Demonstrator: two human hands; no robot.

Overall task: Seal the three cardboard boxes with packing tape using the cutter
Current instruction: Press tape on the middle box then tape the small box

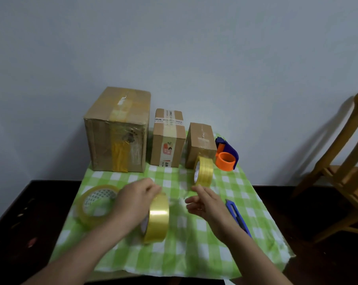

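Observation:
Three cardboard boxes stand in a row at the back of the green checked cloth (204, 254): a large box (118, 130), a medium box (167, 138) and a small box (200, 145). A yellow tape roll (157, 219) stands on edge in the middle, and my left hand (135, 200) grips its top. My right hand (206, 204) hovers just right of that roll with fingers relaxed, holding nothing. A blue cutter (237, 217) lies on the cloth right of my right hand. An orange and blue tape dispenser (226, 154) sits beside the small box.
A second yellow roll (203, 171) stands upright in front of the small box. A wide clear tape roll (95, 202) lies flat at the left, partly behind my left hand. The dark table (26, 219) extends past the cloth. A wooden chair (342, 161) stands at the right.

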